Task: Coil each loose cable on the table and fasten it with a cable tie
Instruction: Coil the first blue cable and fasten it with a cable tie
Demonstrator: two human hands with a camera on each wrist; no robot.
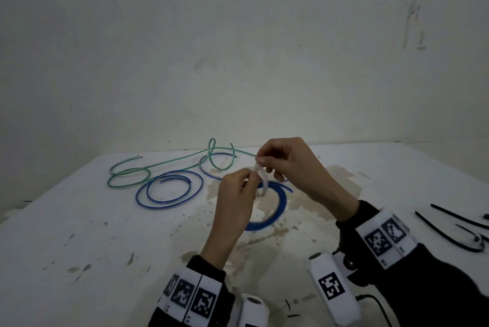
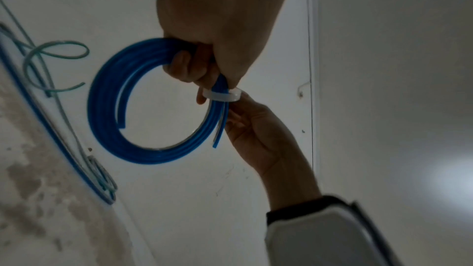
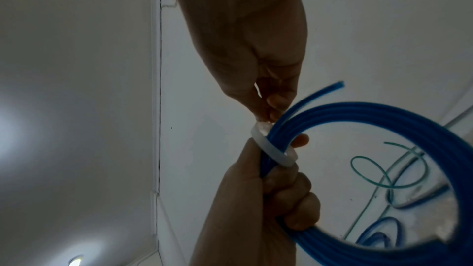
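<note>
A blue cable wound into a coil (image 1: pixel 279 207) hangs above the table, and my left hand (image 1: pixel 236 194) grips its bundled strands. A white cable tie (image 1: pixel 262 181) loops loosely around the bundle just beside my left fingers. My right hand (image 1: pixel 280 161) pinches the tie's upper end. In the left wrist view the coil (image 2: pixel 112 108) hangs from my fist with the tie (image 2: pixel 221 96) across it. In the right wrist view my right fingertips (image 3: pixel 271 108) hold the tie (image 3: pixel 271 150) next to the coil (image 3: pixel 384 112). One free end of the cable sticks out past the tie.
A loose blue cable (image 1: pixel 169 189) and a loose green cable (image 1: pixel 158 167) lie tangled on the stained white table (image 1: pixel 79 247) at the back left. Several black cable ties (image 1: pixel 449 234) lie at the right edge. A pale wall rises behind the table.
</note>
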